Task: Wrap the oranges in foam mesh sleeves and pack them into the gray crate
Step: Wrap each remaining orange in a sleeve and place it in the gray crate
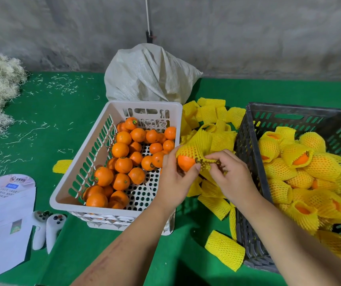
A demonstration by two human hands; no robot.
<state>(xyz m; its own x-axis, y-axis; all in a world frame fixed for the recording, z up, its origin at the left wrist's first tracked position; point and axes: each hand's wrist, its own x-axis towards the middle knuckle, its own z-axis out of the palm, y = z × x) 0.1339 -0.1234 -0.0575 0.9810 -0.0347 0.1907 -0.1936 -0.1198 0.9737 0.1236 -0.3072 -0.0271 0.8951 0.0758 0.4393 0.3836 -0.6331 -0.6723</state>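
The orange (186,163) sits half inside a yellow foam sleeve (194,150), held in the air between the two crates, w/ its bare lower side showing just under the left thumb. Left hand (175,178) cups the fruit from below, fingers curled round it & the thumb pressing the sleeve edge; right hand (230,174) pinches the stretched mesh just right of the fruit, fingers clamped on the foam. Risks, as I judge them: the mesh looks thin where it's pulled taut, so a hard tug by the right fingers could tear it; if the left grip loosens the orange may slip out the open end & drop onto the loose sleeves (213,118) lying beyond & below the fingers; a half-covered fruit could shed its sleeve once packed. Left of the fingers, the white crate (83,162) holds approx two dozen bare oranges (122,162), part of its perforated floor showing. Right of the fingers, the gray crate (246,145) holds a pile of wrapped oranges (301,172), some w/ peel showing at the open ends. Beyond the white crate stands a white sack (149,73), all on green cloth (62,112).
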